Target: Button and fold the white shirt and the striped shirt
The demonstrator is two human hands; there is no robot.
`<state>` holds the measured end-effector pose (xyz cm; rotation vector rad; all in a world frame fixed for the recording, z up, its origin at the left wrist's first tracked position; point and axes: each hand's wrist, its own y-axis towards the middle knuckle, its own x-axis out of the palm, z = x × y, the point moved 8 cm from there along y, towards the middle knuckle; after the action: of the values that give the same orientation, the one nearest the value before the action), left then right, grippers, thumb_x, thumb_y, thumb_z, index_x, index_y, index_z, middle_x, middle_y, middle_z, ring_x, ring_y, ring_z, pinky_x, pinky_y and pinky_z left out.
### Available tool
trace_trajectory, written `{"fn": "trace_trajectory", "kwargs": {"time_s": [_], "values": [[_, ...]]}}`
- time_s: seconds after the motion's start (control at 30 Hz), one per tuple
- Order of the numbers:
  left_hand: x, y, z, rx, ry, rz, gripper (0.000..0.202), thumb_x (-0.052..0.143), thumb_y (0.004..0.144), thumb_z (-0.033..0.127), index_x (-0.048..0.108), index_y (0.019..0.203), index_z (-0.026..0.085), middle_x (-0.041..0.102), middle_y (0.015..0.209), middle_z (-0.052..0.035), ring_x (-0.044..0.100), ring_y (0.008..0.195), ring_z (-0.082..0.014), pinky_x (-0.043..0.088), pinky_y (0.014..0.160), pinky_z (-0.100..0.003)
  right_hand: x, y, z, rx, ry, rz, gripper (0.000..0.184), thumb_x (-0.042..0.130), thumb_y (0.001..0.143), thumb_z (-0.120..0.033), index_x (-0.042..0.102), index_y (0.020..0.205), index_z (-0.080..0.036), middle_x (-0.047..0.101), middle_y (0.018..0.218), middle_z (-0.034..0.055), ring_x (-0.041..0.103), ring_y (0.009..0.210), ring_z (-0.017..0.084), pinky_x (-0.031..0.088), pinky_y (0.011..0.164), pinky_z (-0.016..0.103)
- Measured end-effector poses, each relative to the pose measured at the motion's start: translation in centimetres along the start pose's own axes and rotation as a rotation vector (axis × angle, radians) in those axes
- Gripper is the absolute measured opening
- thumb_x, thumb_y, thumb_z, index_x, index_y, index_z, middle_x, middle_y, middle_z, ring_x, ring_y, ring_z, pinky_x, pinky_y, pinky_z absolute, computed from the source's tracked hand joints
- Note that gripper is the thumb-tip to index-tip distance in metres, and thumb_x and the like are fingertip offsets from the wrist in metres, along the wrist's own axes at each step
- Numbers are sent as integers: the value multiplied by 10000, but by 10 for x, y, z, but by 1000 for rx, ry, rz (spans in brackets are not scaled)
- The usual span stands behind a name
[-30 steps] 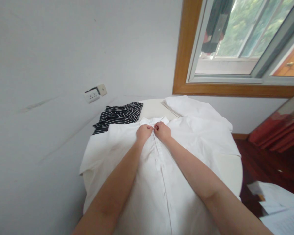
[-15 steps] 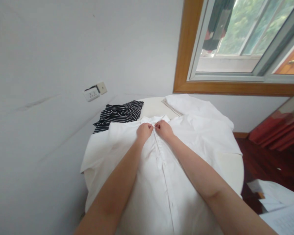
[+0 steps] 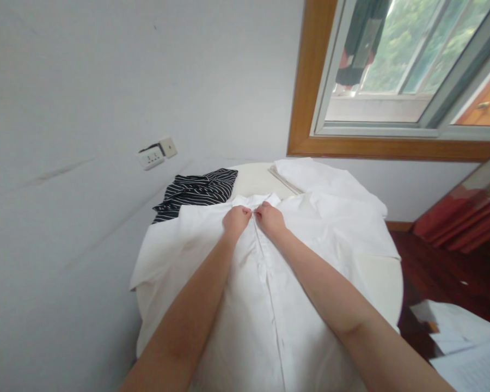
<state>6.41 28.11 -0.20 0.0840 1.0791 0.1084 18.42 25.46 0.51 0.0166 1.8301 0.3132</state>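
Observation:
A white shirt [image 3: 245,326] lies spread front up over a round cream table [image 3: 381,283], its collar at the far end and its button placket running toward me. Just below the collar, my left hand [image 3: 237,220] pinches one edge of the front opening. Close beside it, my right hand [image 3: 270,219] pinches the opposite edge, fingertips nearly touching the left ones. Any button between the fingers is too small to make out. Both forearms stretch over the shirt's body.
Black-and-white striped cloth [image 3: 198,190] lies at the table's far left. Folded white fabric [image 3: 330,182] sits at the far right. A wall with a socket [image 3: 152,157] borders the left, a window frame [image 3: 351,147] the back. Papers [image 3: 469,337] show at lower right.
Both hands stay at the collar end of the placket, with only a slight shift of the fingers. The whole view has moved a little.

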Motion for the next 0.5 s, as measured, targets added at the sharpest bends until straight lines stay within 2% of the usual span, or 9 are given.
{"fn": "trace_trajectory", "kwargs": {"time_s": [0.23,0.5], "values": [[3,-1,5,49,39,-4,230,507,853,315,701,932,219,719,985,-49,646,945,-195,458,760,-259,1,4,12,62,100,11,264,400,929,-259,637,1044,-235,595,1106,50,608,931,157,438,754,235],[-3,-7,8,55,48,138,194,572,835,294,594,1013,219,654,1006,-48,620,910,-175,451,758,-255,-3,-1,8,52,126,64,254,411,917,-240,585,1101,-263,595,1084,48,614,894,167,444,708,247]]}}
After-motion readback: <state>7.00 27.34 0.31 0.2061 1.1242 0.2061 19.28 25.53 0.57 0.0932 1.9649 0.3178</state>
